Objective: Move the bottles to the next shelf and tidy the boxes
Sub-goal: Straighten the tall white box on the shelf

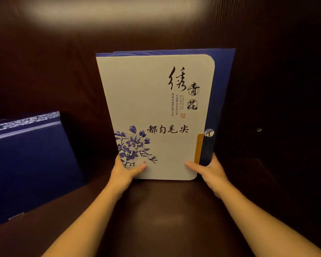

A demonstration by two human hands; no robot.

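Note:
A large flat gift box (148, 101) stands upright in the middle of a dark wooden shelf compartment. Its white front bears black calligraphy and a blue flower, with a blue band along its right side. My left hand (125, 168) grips its lower left corner, thumb on the front face. My right hand (209, 170) grips the lower right corner the same way. A second, dark blue box (30, 160) stands to the left, leaning slightly, apart from both hands. No bottles are in view.
The dark brown shelf board (167, 210) runs under the boxes toward me. The compartment's right wall (278, 108) carries a small metal shelf pin (259, 129). A blurred pale glow (107, 13) sits at the top.

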